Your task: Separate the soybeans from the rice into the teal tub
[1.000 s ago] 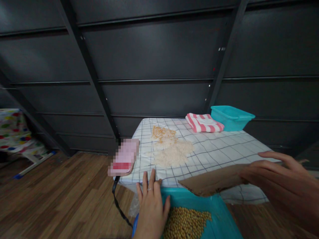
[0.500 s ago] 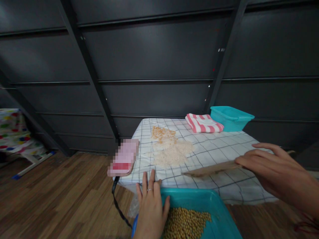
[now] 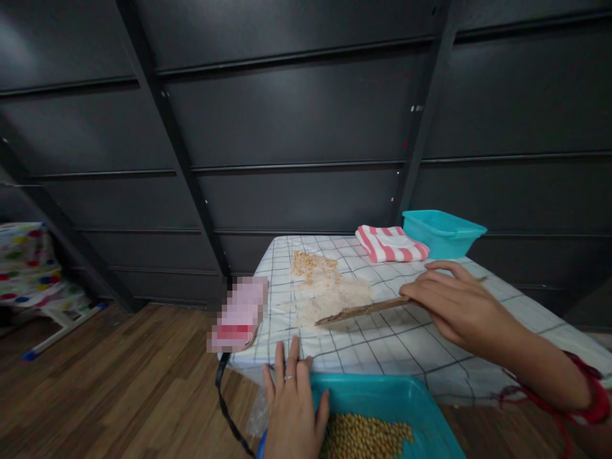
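Observation:
My right hand is closed around one end of a thin, flat brown stick with a rough edge. Its far tip reaches the near side of a spread of pale grains on the checked cloth. Yellow kernels lie mixed in behind the pale ones. My left hand, with a ring on one finger, rests over the left corner of a teal tub. Its fingers are spread toward the table edge and the thumb hangs inside the rim. Greenish-yellow beans lie in that tub.
A pink phone, blurred out, is at the table's left edge with a black strap hanging down. At the back right are a folded red-striped towel and another teal tub. A dark panelled wall rises behind the table.
My right hand has moved left and away from me with the stick, bringing its tip to the pale grains. My left hand stays at the tub; the view has tilted slightly up.

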